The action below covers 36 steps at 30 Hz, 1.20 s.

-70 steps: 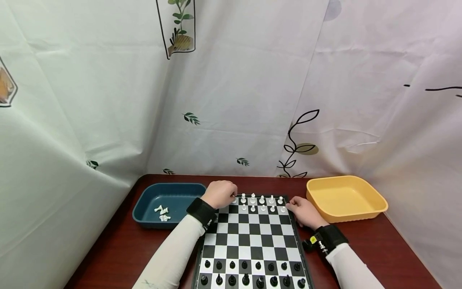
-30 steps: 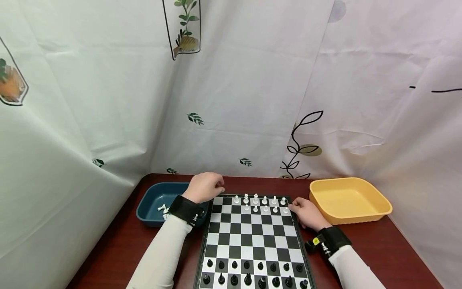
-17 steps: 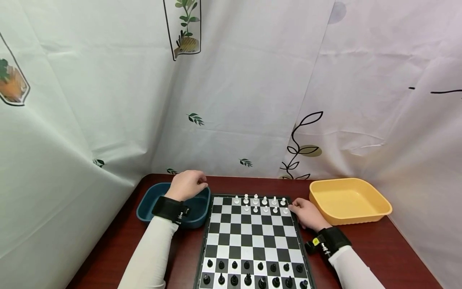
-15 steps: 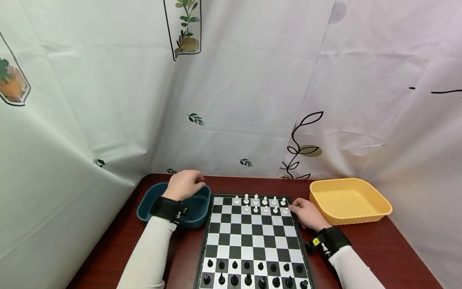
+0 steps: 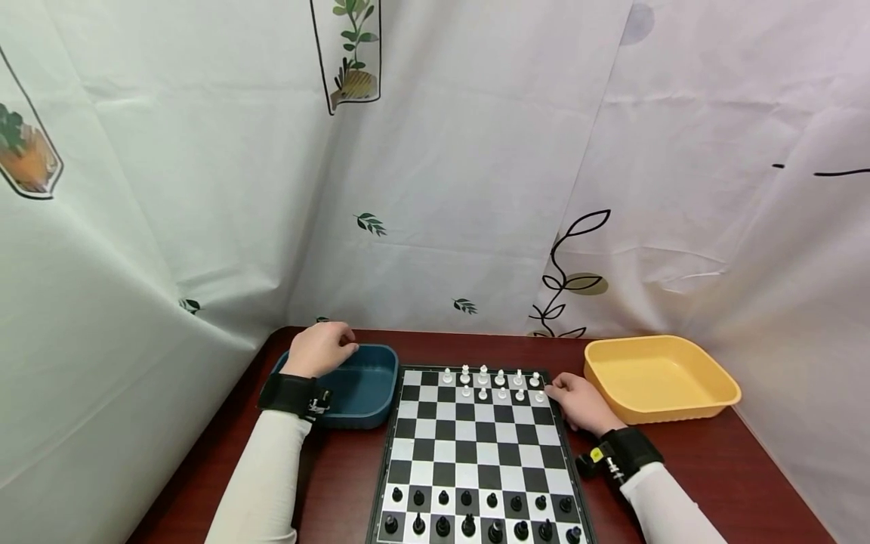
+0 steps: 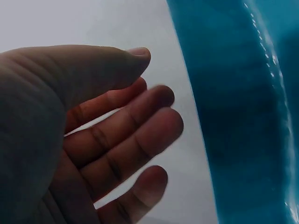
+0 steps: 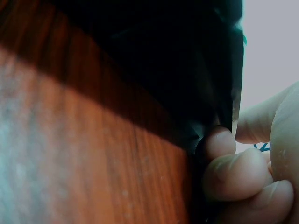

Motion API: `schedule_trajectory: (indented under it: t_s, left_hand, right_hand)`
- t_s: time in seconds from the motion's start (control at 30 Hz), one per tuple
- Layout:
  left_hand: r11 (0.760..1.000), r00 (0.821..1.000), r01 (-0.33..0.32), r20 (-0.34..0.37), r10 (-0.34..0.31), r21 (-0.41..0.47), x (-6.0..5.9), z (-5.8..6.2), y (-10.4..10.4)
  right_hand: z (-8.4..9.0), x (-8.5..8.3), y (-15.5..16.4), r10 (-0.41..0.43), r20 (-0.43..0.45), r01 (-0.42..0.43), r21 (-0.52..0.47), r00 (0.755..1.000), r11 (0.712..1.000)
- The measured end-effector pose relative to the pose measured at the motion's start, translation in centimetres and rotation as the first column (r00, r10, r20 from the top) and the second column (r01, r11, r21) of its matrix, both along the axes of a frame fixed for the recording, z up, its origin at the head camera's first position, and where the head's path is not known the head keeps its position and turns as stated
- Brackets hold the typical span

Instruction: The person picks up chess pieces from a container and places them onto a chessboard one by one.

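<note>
My left hand (image 5: 321, 350) hovers over the dark blue tray (image 5: 367, 418), hiding the white pieces inside it. In the left wrist view its fingers (image 6: 159, 130) are loosely bent and apart from the thumb, with nothing between them. My right hand (image 5: 581, 402) holds the far right edge of the chessboard (image 5: 476, 431). Seen from the right wrist, curled fingers (image 7: 238, 175) lie against the board's dark side and the thumb is on the other face. White chess pieces (image 5: 483, 375) stand in two partly filled rows at the far end; black chess pieces (image 5: 468, 525) fill two near rows.
A yellow tray (image 5: 659, 375) stands at the right rear of the dark red table (image 5: 734, 483). White printed cloth (image 5: 435, 189) hangs behind and on both sides. The blue tray sits close to the board's left edge.
My left hand has let go of a white piece at the back row's left end and moved left over the blue tray. The right hand stays at the board's edge.
</note>
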<state>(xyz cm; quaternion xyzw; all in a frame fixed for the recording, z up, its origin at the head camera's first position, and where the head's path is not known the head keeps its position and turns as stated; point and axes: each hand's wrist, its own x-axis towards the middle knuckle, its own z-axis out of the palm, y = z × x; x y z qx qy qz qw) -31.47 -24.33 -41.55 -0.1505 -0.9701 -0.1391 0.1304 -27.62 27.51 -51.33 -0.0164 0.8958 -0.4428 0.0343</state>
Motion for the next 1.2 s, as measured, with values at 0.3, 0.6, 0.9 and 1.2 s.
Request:
schedule_trajectory:
  t_s: [0.3,0.6,0.9,1.2]
  left_hand:
    - [0.997,0.993,-0.080,0.080,0.082,-0.024,0.2,-0.5,-1.9]
    - [0.992,0.969,-0.119,0.215,0.123,-0.028,0.6,-0.6,-2.8]
    - [0.985,0.907,-0.166,0.386,0.168,-0.039,1.2,-1.2,-3.2]
    - [0.982,0.894,-0.182,0.409,0.183,-0.042,1.4,-1.5,-3.2]
  right_hand:
    - [0.2,0.2,-0.1,0.017,-0.007,-0.017,-0.012,1.000,1.000]
    - [0.1,0.2,-0.1,0.010,-0.010,-0.010,0.000,1.000,1.000]
    - [0.1,0.1,-0.1,0.000,-0.009,0.000,0.005,1.000,1.000]
    - [0.1,0.0,-0.1,0.000,-0.004,0.000,0.009,1.000,1.000]
